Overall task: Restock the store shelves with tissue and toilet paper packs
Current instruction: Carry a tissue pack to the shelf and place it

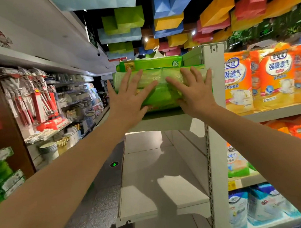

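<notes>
Green, glossy plastic wraps the soft rectangular tissue pack [161, 86], and both hands press flat on its front: the left hand [129, 99] and the right hand [193, 90], fingers straight and spread, gripping nothing. The pack lies on the top grey metal shelf [163, 121]. A second green pack [150, 63] rests on it. Orange crinkled bags [272, 77] stand right of the pack.

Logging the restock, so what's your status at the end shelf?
Left hand, right hand flat, fingers straight, pressing green pack. It sits on upper shelf under another green pack. Nothing blocking.
</notes>
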